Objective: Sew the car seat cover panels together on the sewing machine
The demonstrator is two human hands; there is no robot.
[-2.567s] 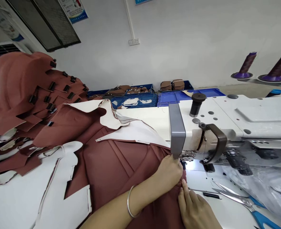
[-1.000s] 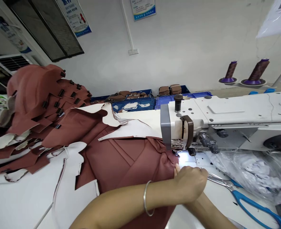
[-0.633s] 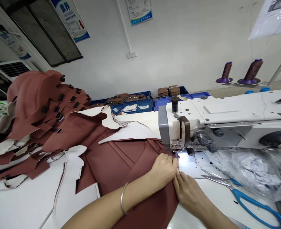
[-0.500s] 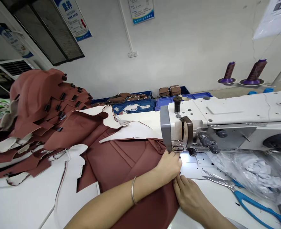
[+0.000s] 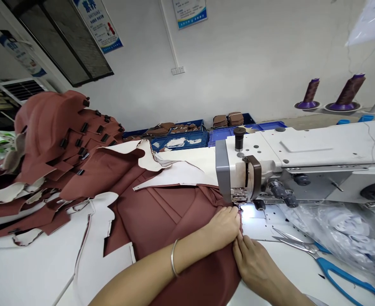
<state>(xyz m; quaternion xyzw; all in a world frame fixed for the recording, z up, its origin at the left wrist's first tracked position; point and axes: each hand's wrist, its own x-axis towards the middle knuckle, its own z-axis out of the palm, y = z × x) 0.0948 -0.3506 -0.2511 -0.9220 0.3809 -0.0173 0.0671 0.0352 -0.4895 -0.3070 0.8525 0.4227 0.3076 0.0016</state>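
Observation:
Brown-red leather-like material (image 5: 162, 212) with a white backing spreads across the table and runs up to the needle area of a white sewing machine (image 5: 305, 146). My left hand (image 5: 225, 223), with a bangle at the wrist, is closed on the material's edge just in front of the presser foot. Right beside it, slightly nearer to me, my right hand (image 5: 253, 259) pinches the same edge, fingers pressed together. The two hands touch or nearly touch. A lamp lights the needle plate (image 5: 254, 212); my left fingers partly hide the seam.
Blue-handled scissors (image 5: 337, 272) lie open to the right, near a clear plastic bag (image 5: 343, 231) of white pieces. Stacked brown-red covers (image 5: 53, 131) with black clips rise on the left. Blue crates (image 5: 190, 140) stand behind the machine, and thread cones (image 5: 348, 93) at the back right.
My left hand has drawn back slightly toward me from the presser foot, showing more of the material's edge. The right hand keeps its pinch. The view has shifted a little.

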